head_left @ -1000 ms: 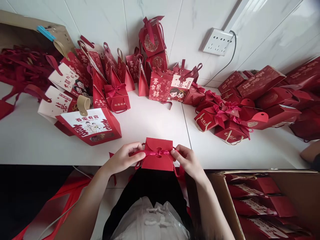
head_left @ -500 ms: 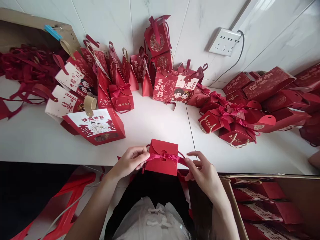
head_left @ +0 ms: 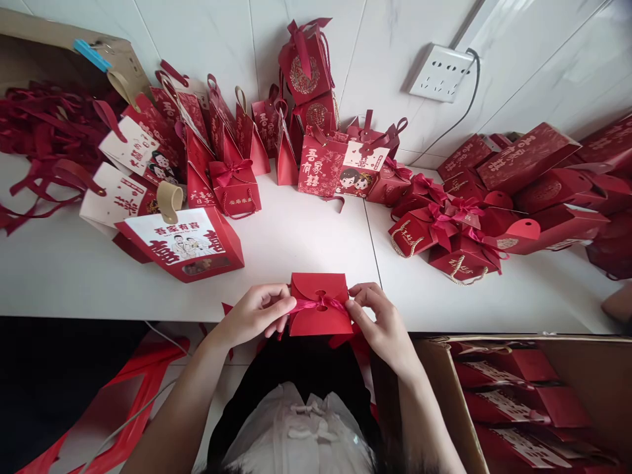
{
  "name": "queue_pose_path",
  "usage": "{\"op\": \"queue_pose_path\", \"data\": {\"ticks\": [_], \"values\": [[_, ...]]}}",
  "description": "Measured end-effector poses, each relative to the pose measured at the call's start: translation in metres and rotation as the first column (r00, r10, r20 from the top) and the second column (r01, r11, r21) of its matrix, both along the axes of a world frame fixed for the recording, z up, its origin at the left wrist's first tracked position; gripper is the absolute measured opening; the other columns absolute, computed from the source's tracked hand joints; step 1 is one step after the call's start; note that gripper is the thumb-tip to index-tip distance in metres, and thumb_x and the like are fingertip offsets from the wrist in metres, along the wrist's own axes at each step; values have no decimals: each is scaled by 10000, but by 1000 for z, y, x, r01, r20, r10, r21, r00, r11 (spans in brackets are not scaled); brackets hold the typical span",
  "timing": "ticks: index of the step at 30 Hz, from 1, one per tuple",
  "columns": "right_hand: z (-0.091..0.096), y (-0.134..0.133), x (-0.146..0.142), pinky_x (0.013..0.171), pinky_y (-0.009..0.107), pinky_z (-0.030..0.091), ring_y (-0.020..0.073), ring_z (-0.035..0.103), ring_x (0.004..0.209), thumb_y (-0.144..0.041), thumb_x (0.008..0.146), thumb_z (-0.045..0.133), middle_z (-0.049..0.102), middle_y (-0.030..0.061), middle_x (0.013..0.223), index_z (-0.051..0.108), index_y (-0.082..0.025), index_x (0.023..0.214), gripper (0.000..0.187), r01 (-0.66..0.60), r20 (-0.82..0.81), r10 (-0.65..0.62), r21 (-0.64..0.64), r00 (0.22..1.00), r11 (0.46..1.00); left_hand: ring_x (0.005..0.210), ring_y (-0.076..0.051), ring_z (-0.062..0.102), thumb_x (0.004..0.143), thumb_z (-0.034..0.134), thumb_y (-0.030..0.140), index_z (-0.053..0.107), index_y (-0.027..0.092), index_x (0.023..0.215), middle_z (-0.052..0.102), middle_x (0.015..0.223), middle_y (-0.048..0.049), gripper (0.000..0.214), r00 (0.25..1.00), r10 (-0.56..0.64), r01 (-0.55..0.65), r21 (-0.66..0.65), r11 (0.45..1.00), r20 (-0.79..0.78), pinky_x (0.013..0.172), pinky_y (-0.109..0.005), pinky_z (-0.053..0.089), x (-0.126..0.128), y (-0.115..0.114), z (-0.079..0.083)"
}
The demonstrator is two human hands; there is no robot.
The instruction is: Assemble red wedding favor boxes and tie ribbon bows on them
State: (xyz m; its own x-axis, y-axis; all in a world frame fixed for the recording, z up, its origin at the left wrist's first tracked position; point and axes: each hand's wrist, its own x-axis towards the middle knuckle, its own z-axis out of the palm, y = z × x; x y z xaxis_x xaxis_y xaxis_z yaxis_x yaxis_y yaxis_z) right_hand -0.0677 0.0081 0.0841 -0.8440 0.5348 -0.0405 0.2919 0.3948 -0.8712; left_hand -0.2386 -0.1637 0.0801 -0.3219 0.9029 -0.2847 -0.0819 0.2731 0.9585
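A small red gift box [head_left: 320, 322] is at the table's front edge, its scalloped top flaps facing up. Across its top runs a dark pink ribbon [head_left: 310, 304], crossed or knotted over the round cutout in the middle. My left hand [head_left: 269, 309] is closed at the box's left side, thumb and finger pinching the ribbon. On the right side, my right hand [head_left: 372, 316] pinches the ribbon's other part close against the box. The ribbon's loose ends below the hands are partly hidden.
A white-fronted gift box [head_left: 187, 243] stands left on the white table [head_left: 306, 243]. Finished-looking red boxes with bows [head_left: 439, 224] cluster right. Loose ribbons [head_left: 49, 131] pile far left. An open carton [head_left: 439, 375] of red boxes is lower right. Another person's arm [head_left: 617, 303] shows at right.
My right hand has moved left, from holding the ribbon out away from the box to pinching it near the box's right edge. My left hand keeps its pinch.
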Motion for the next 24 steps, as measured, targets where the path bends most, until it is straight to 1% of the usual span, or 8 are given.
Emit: {"op": "queue_pose_path", "data": {"ticks": [2, 4, 6, 9, 15, 19, 24], "values": [[1, 0, 0, 671, 256, 427, 142, 514, 738, -503, 882, 501, 544, 20, 777, 474, -194, 693, 363, -17, 32, 18, -49, 999, 999, 372, -31, 412, 856, 528, 426, 451, 158, 639, 528, 490, 53, 353, 1000, 15, -16, -11, 1000, -9, 416, -164, 305, 0, 0, 0], [3, 0, 1, 565, 232, 379, 116, 449, 619, -521, 875, 504, 480, -18, 648, 472, -194, 703, 371, -56, 59, 65, -137, 996, 989, 370, -35, 422, 852, 531, 425, 449, 160, 637, 533, 482, 51, 351, 1000, 17, -17, -18, 1000, 5, 413, -163, 315, 0, 1, 0], [5, 1, 2, 518, 222, 341, 99, 408, 566, -535, 864, 515, 450, -34, 606, 478, -189, 702, 384, -83, 66, 98, -198, 993, 977, 366, -47, 440, 851, 524, 434, 444, 164, 635, 541, 463, 45, 355, 999, 13, -13, -17, 1000, 32, 410, -168, 331, 0, 1, -2], [4, 4, 2, 519, 217, 337, 92, 412, 558, -526, 854, 540, 465, -33, 601, 492, -181, 680, 390, -100, 64, 116, -218, 991, 971, 362, -63, 463, 845, 526, 434, 444, 170, 637, 545, 434, 41, 346, 998, 14, -13, -8, 1000, 68, 408, -174, 344, 0, 1, -5], [-7, 12, 0, 570, 234, 386, 109, 483, 598, -553, 818, 582, 533, -12, 626, 516, -178, 679, 406, -116, -11, 117, -263, 993, 958, 353, -54, 443, 835, 527, 432, 441, 169, 623, 515, 421, 53, 348, 995, -6, 4, 18, 1000, 95, 397, -170, 299, -3, 2, -11], [-9, 15, 1, 566, 238, 400, 108, 495, 569, -563, 809, 589, 526, -24, 592, 525, -182, 676, 408, -115, -33, 110, -270, 993, 956, 358, -57, 444, 842, 521, 392, 416, 175, 605, 504, 412, 57, 339, 999, -7, 5, 55, 998, 32, 410, -176, 303, -5, 2, -15], [-9, 18, 2, 553, 243, 398, 114, 494, 573, -556, 817, 585, 543, -15, 605, 556, -180, 693, 396, -97, 5, 100, -188, 995, 977, 357, -49, 422, 841, 516, 362, 405, 173, 583, 474, 392, 66, 338, 999, -4, 8, 88, 996, -49, 424, -175, 307, -7, 1, -20]]}}
